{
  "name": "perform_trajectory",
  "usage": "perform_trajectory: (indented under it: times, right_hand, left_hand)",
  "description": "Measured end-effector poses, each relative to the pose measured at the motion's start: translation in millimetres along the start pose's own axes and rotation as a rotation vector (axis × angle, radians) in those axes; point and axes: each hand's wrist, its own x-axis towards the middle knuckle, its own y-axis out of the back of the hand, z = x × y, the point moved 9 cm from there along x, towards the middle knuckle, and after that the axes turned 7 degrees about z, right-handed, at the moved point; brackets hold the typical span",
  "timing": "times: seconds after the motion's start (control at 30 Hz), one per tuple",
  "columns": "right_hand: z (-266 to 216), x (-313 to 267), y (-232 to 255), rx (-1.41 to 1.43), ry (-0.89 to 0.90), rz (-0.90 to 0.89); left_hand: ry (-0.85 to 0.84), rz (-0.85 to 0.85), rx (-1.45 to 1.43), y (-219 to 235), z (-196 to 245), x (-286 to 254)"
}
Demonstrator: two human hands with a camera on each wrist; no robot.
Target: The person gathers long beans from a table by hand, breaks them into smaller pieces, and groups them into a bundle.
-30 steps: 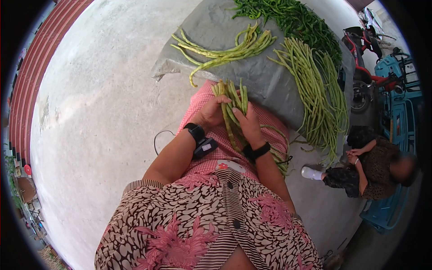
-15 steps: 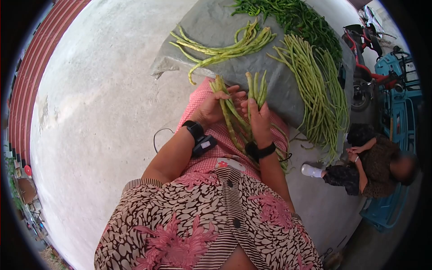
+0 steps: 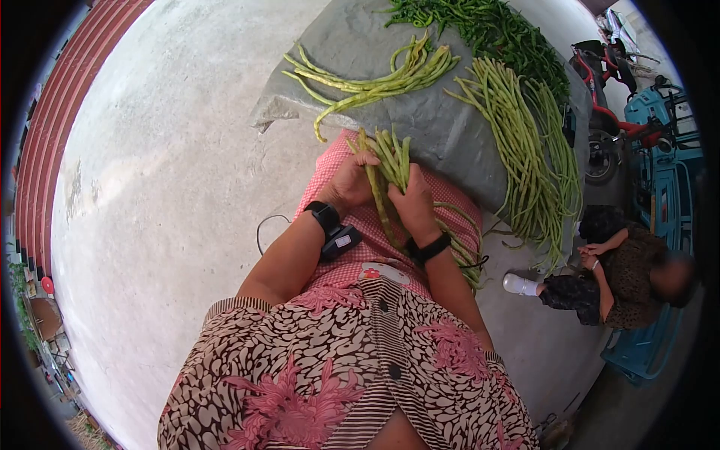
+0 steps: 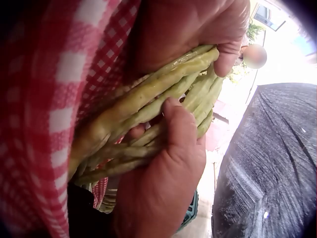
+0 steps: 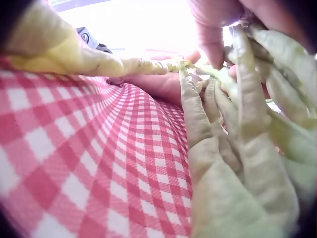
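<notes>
Both hands hold a bunch of yardlong beans (image 3: 391,154) above the lap, the bean ends pointing away from the body. My left hand (image 3: 352,180) grips the bunch from the left, its thumb near the bean tips. From the right, my right hand (image 3: 414,201) pinches more of the same beans, close against the left hand. In the left wrist view, the right thumb (image 4: 179,124) lies across the pale green and yellowish pods (image 4: 148,96). The beans' lower lengths hang over the pink checked apron (image 5: 133,148), partly hidden by the right wrist.
A grey-covered table (image 3: 427,131) stands just ahead. On it lie a small bunch of beans (image 3: 375,88), a large bean pile (image 3: 510,135) and a heap of green peppers (image 3: 517,45). At the right sits another person (image 3: 637,277), near a blue tricycle (image 3: 667,195).
Half a second ago the right hand had swung right with some of the beans, apart from the left hand. Now it is back beside the left, bean ends together again.
</notes>
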Motion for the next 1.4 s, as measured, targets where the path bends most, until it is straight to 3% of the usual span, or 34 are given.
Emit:
perform_trajectory:
  times: [0.13,0.2,0.3,0.4,0.6,0.7,0.9,1.0,1.1,1.4]
  right_hand:
    - [13.1,0.0,8.7,0.441,-0.139,0.048]
    - [20.4,2.0,11.1,0.659,-0.231,0.082]
    - [15.6,1.1,6.9,0.662,-0.252,-0.049]
    - [-5.7,-3.0,13.1,0.559,-0.118,0.038]
    - [-7.3,-0.4,2.6,0.063,-0.162,-0.044]
    - [-3.2,3.6,4.9,0.314,-0.124,0.006]
    - [10.7,-0.9,7.6,0.767,-0.323,-0.062]
    - [12.6,-1.9,17.7,0.764,-0.38,-0.067]
    - [5.9,-2.4,23.5,1.091,-0.458,-0.048]
    - [-1.4,-2.4,15.4,1.076,-0.391,-0.091]
  left_hand:
    - [0.076,-0.014,-0.012,-3.8,-5.2,-4.2]
    - [0.029,0.0,0.039,-2.9,-2.7,-2.0]
    - [0.068,0.014,0.051,-1.5,-6.0,-1.9]
    - [0.02,0.023,0.049,-3.9,-3.7,-2.1]
    - [0.029,0.034,0.077,-0.1,-4.7,-1.1]
    - [0.027,0.067,0.085,-0.3,-4.9,-2.9]
    - [0.058,0.057,0.125,-2.5,-6.7,-7.1]
    - [0.076,0.015,0.115,-13.1,-7.0,-11.8]
    - [0.007,0.027,0.109,-16.5,-1.4,-9.3]
    - [-0.024,0.086,0.168,1.8,-2.7,-1.7]
